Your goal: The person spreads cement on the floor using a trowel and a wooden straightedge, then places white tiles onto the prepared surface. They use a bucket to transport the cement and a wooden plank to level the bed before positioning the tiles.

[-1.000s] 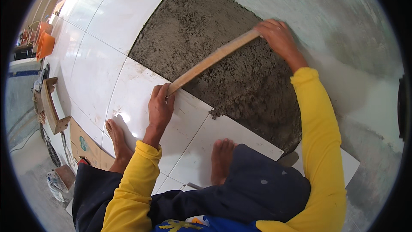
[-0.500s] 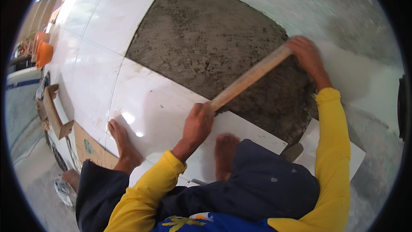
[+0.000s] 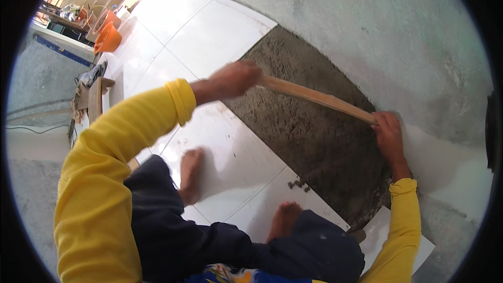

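Observation:
A wooden straightedge board (image 3: 319, 97) stretches between my hands over a patch of wet grey mortar (image 3: 309, 144). My left hand (image 3: 237, 79) is closed around its left end, near the edge of the laid white tiles. At the other end my right hand (image 3: 388, 130) grips the board close to the wall. The mortar looks smoothed in places and rough in others. Small mortar crumbs (image 3: 298, 184) lie on the border of the white tile floor (image 3: 230, 147), near my bare right foot (image 3: 285, 220). Whether the board touches the mortar along its length, I cannot tell.
A grey plastered wall (image 3: 335, 26) bounds the mortar on the far right. A loose white tile (image 3: 376, 230) lies by my right forearm. Orange buckets (image 3: 108, 37) and a wooden piece (image 3: 97, 97) stand at the left. My bare left foot (image 3: 190, 175) rests on the tiles.
My left hand has swung up and away with its end of the board, which now slopes down to the right. My right hand sits lower in view, and the view has turned. Mortar crumbs now show on the tile edge.

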`<state>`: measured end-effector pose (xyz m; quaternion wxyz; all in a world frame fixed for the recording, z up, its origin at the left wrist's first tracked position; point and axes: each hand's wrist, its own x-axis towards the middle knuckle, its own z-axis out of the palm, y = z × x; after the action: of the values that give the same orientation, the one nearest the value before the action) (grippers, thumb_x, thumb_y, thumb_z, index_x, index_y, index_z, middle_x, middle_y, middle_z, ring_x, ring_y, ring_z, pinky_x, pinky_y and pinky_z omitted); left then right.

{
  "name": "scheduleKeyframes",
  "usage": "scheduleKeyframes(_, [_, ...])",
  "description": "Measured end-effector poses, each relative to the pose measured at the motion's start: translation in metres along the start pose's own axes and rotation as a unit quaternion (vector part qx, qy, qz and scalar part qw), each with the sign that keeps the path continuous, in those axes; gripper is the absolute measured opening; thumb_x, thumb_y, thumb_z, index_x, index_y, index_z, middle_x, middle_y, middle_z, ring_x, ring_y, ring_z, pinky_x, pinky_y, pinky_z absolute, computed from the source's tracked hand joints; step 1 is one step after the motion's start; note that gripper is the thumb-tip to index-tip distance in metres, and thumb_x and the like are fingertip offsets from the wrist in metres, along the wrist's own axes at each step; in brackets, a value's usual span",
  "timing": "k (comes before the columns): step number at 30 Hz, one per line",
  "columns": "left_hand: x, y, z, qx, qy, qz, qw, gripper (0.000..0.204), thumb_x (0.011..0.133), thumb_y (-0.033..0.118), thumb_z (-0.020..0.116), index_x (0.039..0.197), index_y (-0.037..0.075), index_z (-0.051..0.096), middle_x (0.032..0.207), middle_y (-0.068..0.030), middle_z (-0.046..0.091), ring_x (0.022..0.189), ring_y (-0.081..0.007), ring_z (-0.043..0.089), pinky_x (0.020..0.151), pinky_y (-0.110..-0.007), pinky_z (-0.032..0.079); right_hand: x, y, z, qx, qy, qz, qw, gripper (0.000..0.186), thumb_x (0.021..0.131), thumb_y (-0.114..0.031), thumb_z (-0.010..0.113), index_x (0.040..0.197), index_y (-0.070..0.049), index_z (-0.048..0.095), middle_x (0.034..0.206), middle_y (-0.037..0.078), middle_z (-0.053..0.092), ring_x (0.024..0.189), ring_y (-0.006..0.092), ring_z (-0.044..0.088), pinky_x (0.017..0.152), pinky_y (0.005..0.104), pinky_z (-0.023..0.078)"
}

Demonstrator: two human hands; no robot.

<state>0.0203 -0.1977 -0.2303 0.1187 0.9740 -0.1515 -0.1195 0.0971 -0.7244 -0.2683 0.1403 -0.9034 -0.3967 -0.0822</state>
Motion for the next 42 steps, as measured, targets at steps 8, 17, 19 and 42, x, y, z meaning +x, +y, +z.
scheduleKeyframes(8, [0.074,-0.153,-0.022,0.006,0.104,0.027,0.994,0.028,0.099,0.005,0.066,0.126,0.007,0.07,0.118,-0.0149,0.07,0.11,-0.0365,0.071,0.095,-0.046,0.059,0.109,-0.06,0.052,-0.005,-0.035,0.083,0.996,0.032,0.096,-0.007,0.071,0.127,-0.001,0.065,0.121,0.017,0.064,0.115,0.0406,0.062,0.097,0.0501,0.051])
scheduleKeyframes(17, [0.212,-0.211,0.029,0.007,0.192,0.066,0.979,0.03,0.1,0.016,0.068,0.129,0.01,0.072,0.122,-0.0137,0.072,0.117,-0.0363,0.069,0.1,-0.048,0.058,0.134,-0.028,0.123,-0.121,0.04,0.204,0.971,0.033,0.098,-0.012,0.071,0.131,-0.006,0.069,0.123,0.015,0.069,0.118,0.0391,0.062,0.099,0.0501,0.051])
scheduleKeyframes(19, [0.226,-0.223,0.034,0.007,0.233,0.102,0.967,0.031,0.099,0.018,0.069,0.129,0.01,0.072,0.125,-0.0128,0.072,0.117,-0.0367,0.068,0.1,-0.047,0.057,0.134,-0.036,0.143,-0.14,0.063,0.222,0.963,0.033,0.099,-0.014,0.071,0.132,-0.007,0.069,0.126,0.013,0.07,0.118,0.0378,0.063,0.099,0.0498,0.052])
scheduleKeyframes(42, [0.24,-0.263,0.03,-0.01,0.261,0.125,0.957,0.036,0.1,0.02,0.069,0.135,0.013,0.071,0.113,-0.0212,0.077,0.103,-0.0394,0.074,0.093,-0.05,0.058,0.169,-0.047,0.157,-0.106,0.069,0.275,0.953,0.031,0.098,-0.011,0.073,0.128,-0.005,0.073,0.126,0.016,0.073,0.119,0.0389,0.062,0.105,0.0494,0.049])
